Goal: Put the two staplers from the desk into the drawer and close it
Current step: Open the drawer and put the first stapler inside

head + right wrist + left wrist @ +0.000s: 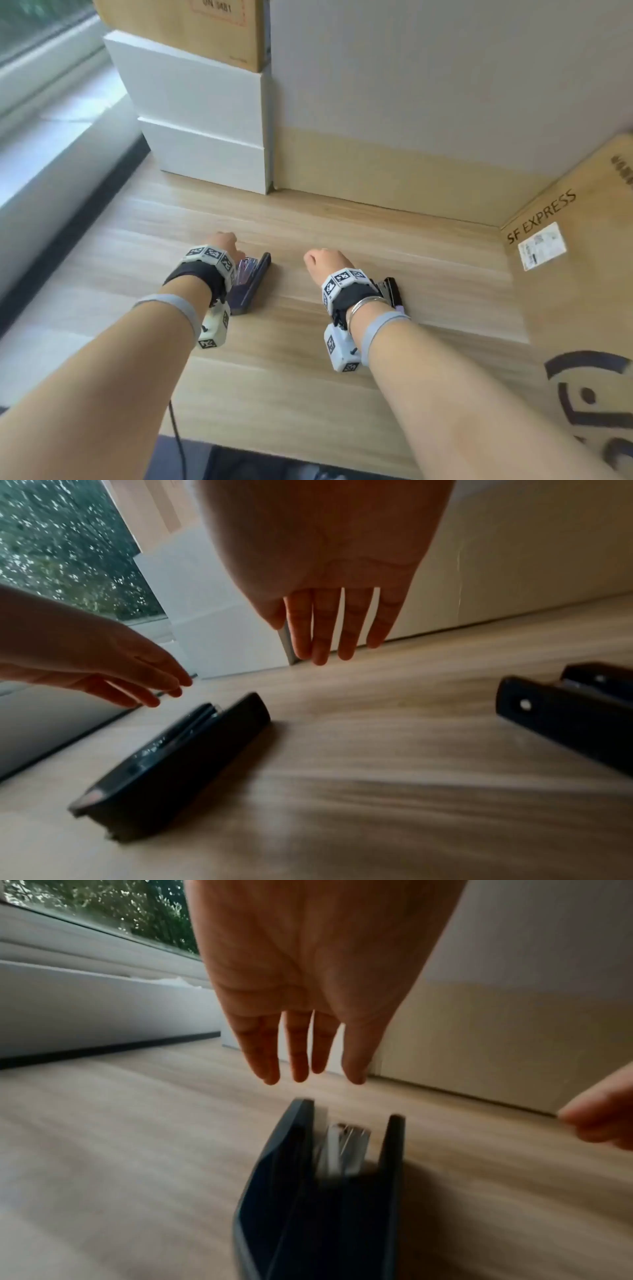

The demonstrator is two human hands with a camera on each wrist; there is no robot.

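Two dark staplers lie on their sides on the wooden desk [308, 359]. The left stapler [251, 284] [325, 1191] [178, 761] sits just right of my left wrist. My left hand [224, 241] [308, 1056] [137, 680] hovers above and beyond it, fingers straight, holding nothing. The right stapler [390, 291] [568, 718] lies beside my right wrist, partly hidden by the wrist band. With its fingers straight and empty, my right hand [320, 262] [335, 631] hangs over the desk between the two staplers. No drawer shows in any view.
White boxes [205, 126] stacked with a cardboard box [191, 27] stand at the back left. A pale partition [428, 102] runs along the back. A large SF Express carton [579, 274] fills the right side. A window ledge [51, 144] runs on the left.
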